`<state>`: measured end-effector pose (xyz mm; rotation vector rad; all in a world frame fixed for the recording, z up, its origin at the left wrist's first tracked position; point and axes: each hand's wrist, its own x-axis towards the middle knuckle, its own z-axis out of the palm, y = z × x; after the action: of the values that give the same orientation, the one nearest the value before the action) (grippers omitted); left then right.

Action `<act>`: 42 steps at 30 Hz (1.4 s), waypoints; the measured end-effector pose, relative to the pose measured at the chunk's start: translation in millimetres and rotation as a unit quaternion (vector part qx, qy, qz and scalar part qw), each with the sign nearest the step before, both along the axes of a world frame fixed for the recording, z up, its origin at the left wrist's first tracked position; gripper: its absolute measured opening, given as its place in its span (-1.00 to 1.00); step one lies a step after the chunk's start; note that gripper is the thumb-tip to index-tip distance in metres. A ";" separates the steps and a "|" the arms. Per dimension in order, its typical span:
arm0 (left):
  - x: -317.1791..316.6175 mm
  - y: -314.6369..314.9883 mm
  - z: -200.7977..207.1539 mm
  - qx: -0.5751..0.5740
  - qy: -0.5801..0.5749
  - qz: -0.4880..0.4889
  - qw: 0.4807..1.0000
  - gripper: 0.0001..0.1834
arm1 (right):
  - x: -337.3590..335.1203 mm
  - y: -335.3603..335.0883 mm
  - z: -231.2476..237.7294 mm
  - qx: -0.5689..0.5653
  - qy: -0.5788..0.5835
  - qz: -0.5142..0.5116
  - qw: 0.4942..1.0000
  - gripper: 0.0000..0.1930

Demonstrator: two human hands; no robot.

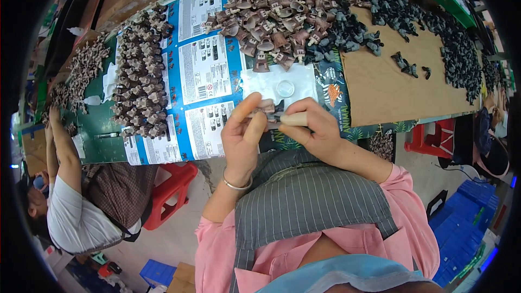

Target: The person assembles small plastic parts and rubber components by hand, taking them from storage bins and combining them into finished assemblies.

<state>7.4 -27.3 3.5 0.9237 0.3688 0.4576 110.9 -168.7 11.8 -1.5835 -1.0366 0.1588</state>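
Both hands (241, 144) (324, 133) near table edge (106, 155)

Bright, fairly even light, seen through a fisheye lens.
Clear around the left hand (244, 130) and right hand (320, 130); pale sheen on plastic (255, 84); tabletop (100, 153) bends toward the dark rim.

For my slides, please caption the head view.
Left hand and right hand hold small parts in front of a round clear container and heaps of brown pieces and dark pieces.
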 end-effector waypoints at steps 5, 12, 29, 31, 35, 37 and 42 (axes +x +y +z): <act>-12.1 9.9 5.3 0.301 0.129 -0.021 0.945 -0.56 | -2.9 -5.2 -4.7 -0.097 -0.111 0.054 0.988 -0.72; -6.0 14.3 0.9 0.555 0.061 -0.055 0.828 -0.51 | 12.0 8.6 8.1 -0.062 -0.164 0.049 0.983 -0.71; -4.3 11.2 -7.0 0.583 0.056 -0.052 0.809 -0.50 | 27.5 12.5 -1.7 -0.036 -0.186 0.112 0.975 -0.67; -6.3 12.8 -1.8 0.539 0.069 -0.074 0.836 -0.52 | 33.9 3.1 6.2 -0.008 -0.186 0.101 0.977 -0.68; -13.9 35.1 -2.6 0.326 0.130 0.013 0.936 -0.62 | 57.1 -39.3 7.4 -0.023 -0.161 -0.067 0.984 -0.72; 2.0 67.7 12.1 0.418 0.233 0.039 0.877 -0.64 | 79.1 -63.5 2.5 -0.080 -0.139 -0.141 0.977 -0.76; 48.0 158.4 14.9 0.633 0.274 0.097 0.717 -0.63 | 92.6 -84.9 -20.3 -0.121 -0.001 -0.190 0.974 -0.84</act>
<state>55.4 131.0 18.4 2.4259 0.7165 0.6205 203.5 -253.6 -8.4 -1.9755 -0.7162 0.0201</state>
